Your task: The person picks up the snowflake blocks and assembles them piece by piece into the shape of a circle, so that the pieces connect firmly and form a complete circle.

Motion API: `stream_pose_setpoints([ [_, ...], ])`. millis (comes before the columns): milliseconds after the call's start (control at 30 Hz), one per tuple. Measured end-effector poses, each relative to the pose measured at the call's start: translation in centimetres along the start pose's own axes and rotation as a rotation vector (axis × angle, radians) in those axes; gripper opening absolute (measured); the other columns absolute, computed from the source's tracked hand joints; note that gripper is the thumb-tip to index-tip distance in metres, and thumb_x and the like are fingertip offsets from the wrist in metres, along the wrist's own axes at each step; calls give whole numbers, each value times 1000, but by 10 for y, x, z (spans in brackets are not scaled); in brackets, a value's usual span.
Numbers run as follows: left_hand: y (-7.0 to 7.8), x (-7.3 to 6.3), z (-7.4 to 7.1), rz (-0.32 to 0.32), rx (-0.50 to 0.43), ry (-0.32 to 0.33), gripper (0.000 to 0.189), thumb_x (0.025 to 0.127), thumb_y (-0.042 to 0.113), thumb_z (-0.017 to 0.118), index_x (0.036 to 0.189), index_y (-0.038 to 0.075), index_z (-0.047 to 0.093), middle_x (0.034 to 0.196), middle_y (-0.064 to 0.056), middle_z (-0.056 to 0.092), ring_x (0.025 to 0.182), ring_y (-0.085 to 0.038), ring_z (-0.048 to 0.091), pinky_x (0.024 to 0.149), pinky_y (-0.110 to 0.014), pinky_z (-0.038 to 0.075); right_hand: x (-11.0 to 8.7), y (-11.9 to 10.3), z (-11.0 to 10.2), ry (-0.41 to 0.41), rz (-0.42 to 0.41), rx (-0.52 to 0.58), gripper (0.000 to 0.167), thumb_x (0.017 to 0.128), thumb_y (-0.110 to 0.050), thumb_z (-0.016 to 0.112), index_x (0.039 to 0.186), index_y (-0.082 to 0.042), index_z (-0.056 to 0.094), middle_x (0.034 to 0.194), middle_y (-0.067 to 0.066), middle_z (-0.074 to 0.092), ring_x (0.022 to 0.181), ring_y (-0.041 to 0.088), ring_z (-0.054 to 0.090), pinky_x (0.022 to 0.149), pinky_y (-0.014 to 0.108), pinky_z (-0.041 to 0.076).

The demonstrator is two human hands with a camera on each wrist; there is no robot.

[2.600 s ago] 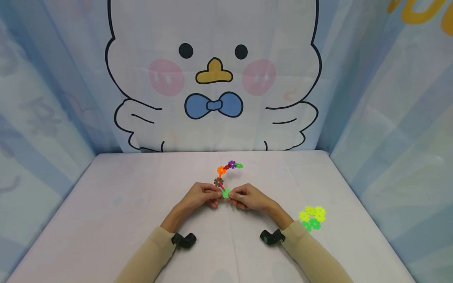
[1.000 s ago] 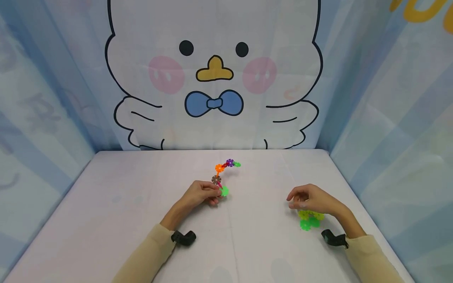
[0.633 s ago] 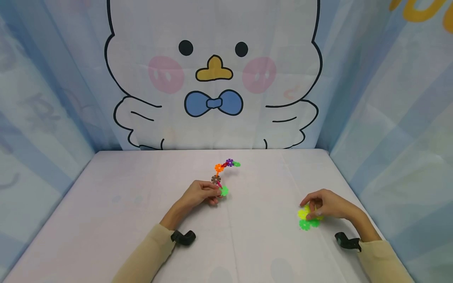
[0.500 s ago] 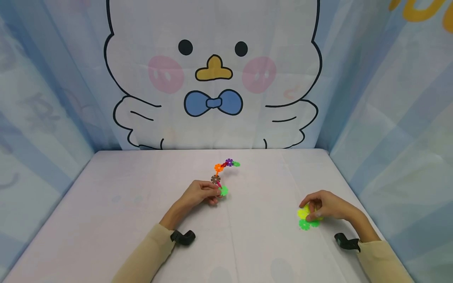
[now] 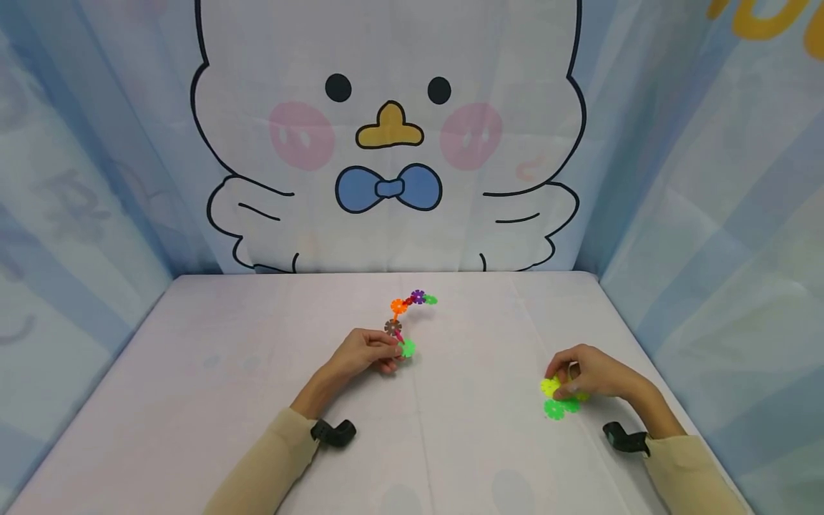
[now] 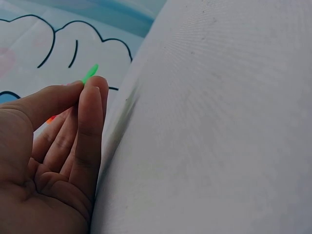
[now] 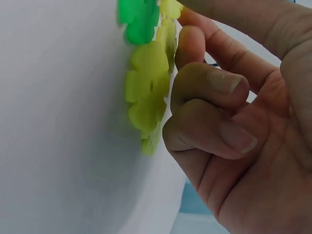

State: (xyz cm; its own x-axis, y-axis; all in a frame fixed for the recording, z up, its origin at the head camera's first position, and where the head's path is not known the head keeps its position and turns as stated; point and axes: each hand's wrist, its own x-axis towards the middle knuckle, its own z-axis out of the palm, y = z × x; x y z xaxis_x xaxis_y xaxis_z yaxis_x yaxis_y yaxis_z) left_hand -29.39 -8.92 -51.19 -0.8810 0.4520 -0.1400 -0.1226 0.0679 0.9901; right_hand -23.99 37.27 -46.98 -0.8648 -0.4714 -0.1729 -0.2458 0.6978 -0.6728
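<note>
In the head view my left hand (image 5: 368, 350) pinches the near green disc (image 5: 408, 348) of a chain of interlocking snowflake discs. From there the chain curves away through pink, a brown disc (image 5: 393, 327), an orange disc (image 5: 399, 306), red, a purple disc (image 5: 418, 296) and green at the far end. The left wrist view shows the green disc (image 6: 90, 73) edge-on between thumb and fingertip. At the right, my right hand (image 5: 589, 373) pinches a yellow snowflake disc (image 5: 550, 387) at the loose pile, its other fingers curled beside more yellow discs (image 7: 148, 85).
Green discs (image 5: 555, 409) lie at the near side of the pile. A white cloth covers the table (image 5: 290, 443). Behind stands a printed curtain (image 5: 389, 236), with more curtain along both sides. Each wrist wears a small black camera (image 5: 335, 433).
My right hand has let go of the chain's near green disc, moved right to the pile and taken hold of a yellow disc. The left hand keeps its pinch, almost still.
</note>
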Motion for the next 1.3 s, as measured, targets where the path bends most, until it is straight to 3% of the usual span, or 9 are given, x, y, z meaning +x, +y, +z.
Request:
stream_pose_setpoints([
  [167,0,0,0,-2,-15,-4,25,98,7,74,115,-11,70,94,-13,83,69,-9,73,68,-23,64,4,-1,2,49,31,-30,25,82,-19,91,96,-11,72,92,2,68,71,8,53,63,22,48],
  [300,0,0,0,2,-11,-7,27,98,7,74,116,-12,69,95,-16,82,69,-9,73,67,-23,64,6,-3,1,81,20,-43,22,85,-20,88,94,-11,71,89,1,68,74,6,54,66,22,47],
  [467,0,0,0,1,-16,-8,27,98,6,74,116,-13,69,95,-16,82,69,-9,73,67,-22,64,8,-4,1,71,29,-38,18,89,-20,86,95,-9,73,85,-1,70,74,5,57,67,22,49],
  [733,-1,1,0,-4,-12,-3,25,98,7,74,115,-11,70,94,-13,83,69,-9,74,69,-23,64,12,-6,3,49,50,-7,14,95,-21,80,97,-7,81,90,0,78,78,4,62,70,21,54],
  [1000,1,0,0,-12,1,3,26,99,7,74,116,-11,69,98,-18,82,69,-10,74,69,-23,64,31,-15,9,39,29,52,17,102,-21,72,104,-6,79,93,4,78,83,12,65,74,23,55],
  [1300,1,1,2,-21,11,17,24,98,8,75,115,-9,71,95,-14,83,69,-10,74,69,-23,64,63,-37,31,-12,35,257,21,106,-18,65,107,2,72,84,9,72,56,6,40,52,20,35],
])
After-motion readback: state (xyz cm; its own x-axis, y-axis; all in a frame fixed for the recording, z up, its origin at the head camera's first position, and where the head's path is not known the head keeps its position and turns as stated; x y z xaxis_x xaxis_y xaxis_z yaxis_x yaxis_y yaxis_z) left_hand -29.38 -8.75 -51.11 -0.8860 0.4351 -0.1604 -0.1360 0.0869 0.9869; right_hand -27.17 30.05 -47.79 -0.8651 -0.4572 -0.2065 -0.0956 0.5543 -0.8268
